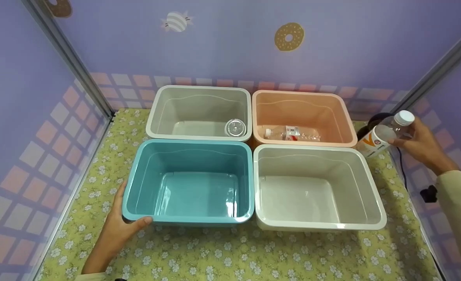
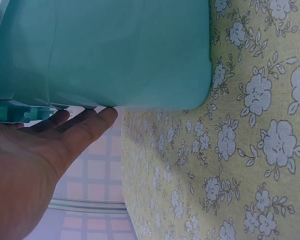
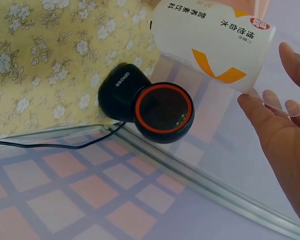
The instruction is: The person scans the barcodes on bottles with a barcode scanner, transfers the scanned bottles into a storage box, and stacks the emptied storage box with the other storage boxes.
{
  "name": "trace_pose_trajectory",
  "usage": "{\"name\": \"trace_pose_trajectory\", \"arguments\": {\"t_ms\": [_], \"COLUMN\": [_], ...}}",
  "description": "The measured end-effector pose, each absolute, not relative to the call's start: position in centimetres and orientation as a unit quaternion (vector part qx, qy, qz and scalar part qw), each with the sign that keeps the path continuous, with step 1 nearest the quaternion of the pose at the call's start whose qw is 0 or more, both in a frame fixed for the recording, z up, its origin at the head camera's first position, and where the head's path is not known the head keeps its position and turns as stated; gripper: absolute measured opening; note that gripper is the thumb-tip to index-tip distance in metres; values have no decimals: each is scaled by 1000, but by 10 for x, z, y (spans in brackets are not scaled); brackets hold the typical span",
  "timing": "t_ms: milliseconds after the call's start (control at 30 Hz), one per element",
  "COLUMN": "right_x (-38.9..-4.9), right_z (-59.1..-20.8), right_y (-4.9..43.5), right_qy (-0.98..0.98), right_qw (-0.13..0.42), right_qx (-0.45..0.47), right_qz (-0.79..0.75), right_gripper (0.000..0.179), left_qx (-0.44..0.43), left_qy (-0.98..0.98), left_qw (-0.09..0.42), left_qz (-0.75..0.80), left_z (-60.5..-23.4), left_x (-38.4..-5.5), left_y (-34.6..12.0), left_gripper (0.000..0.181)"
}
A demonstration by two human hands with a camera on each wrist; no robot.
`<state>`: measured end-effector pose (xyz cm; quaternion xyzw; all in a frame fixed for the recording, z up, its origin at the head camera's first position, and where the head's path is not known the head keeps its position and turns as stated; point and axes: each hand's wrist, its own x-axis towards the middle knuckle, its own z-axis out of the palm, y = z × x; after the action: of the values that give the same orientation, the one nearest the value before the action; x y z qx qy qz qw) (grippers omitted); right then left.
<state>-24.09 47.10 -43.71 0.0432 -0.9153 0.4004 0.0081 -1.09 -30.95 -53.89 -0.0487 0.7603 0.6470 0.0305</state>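
Observation:
At the right, my right hand [image 1: 422, 144] holds a clear plastic bottle [image 1: 379, 138] with a white cap and a white label by its upper part. The bottle is tilted beside the orange bin. In the right wrist view its label [image 3: 210, 42] shows an orange V, and the fingers [image 3: 270, 122] are at its narrow end. My left hand [image 1: 117, 228] rests at the near-left corner of the blue bin [image 1: 187, 219]. Its thumb lies at the front rim and its fairly straight fingers [image 2: 87, 125] touch the side wall.
A grey bin [image 1: 166, 113] holds a clear round plastic item [image 1: 235, 128]. In the orange bin [image 1: 304, 103] lies a clear bottle [image 1: 292, 133]. A white bin [image 1: 320, 225] stands front right. A black device [image 3: 125, 90] with a cable is in the far-right corner. Patterned walls [image 1: 230, 47] enclose the table.

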Motion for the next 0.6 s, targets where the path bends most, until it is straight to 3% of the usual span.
{"name": "trace_pose_trajectory", "arguments": {"t_ms": [333,600], "right_x": [-230,-224], "right_z": [-434,-430], "right_y": [485,482], "right_qy": [-929,-941], "right_qw": [28,73], "right_qx": [-20,-58], "right_qz": [369,326], "right_gripper": [54,65], "left_qx": [-42,-35], "left_qy": [765,773], "left_qw": [28,23], "left_qz": [642,633], "left_z": [-539,-540], "left_x": [-11,-11], "left_y": [-310,-309], "left_gripper": [121,120]}}
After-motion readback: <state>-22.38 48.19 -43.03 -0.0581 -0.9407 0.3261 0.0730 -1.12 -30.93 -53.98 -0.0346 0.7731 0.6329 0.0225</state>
